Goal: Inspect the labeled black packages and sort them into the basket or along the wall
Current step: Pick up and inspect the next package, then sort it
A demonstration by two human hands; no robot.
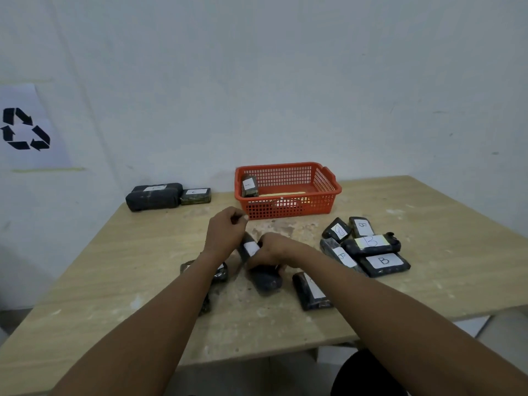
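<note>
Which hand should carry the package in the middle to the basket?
Right, probably. The right hand already grips the middle package, and the basket sits ahead on its side. The left hand is closed just above the package's label end.

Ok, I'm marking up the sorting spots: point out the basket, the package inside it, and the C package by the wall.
basket (288, 208): head view, front wall.
package inside (249, 185): head view, white label.
C package (196, 195): head view, front face.
</note>
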